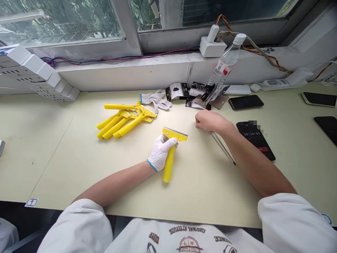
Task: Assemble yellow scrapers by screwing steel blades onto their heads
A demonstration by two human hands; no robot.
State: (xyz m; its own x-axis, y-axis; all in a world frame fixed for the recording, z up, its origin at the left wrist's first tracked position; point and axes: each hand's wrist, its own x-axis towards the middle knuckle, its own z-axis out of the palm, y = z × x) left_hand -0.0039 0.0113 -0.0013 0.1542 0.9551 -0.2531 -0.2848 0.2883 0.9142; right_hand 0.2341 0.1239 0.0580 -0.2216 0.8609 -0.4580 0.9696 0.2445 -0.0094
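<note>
My left hand point(161, 151), in a white knit glove with blue trim, grips a yellow scraper point(169, 163) just below its head. The scraper's metal blade edge faces away from me. My bare right hand point(212, 120) is closed near the black cards. From beneath it a slim metal shaft, seemingly a screwdriver's point(223, 148), slants toward me; its handle end is hidden by the hand. Several more yellow scrapers point(123, 123) lie in an overlapping pile to the left. Behind them rests a loose white glove point(156, 100).
Black printed cards point(177, 91) lie at the back beside a plastic bottle point(223, 65). Right of my hand are a dark phone point(246, 102) and a phone showing a timer point(255, 140). White boxes point(39, 72) are stacked at the back left, under the window. Cables run along the sill.
</note>
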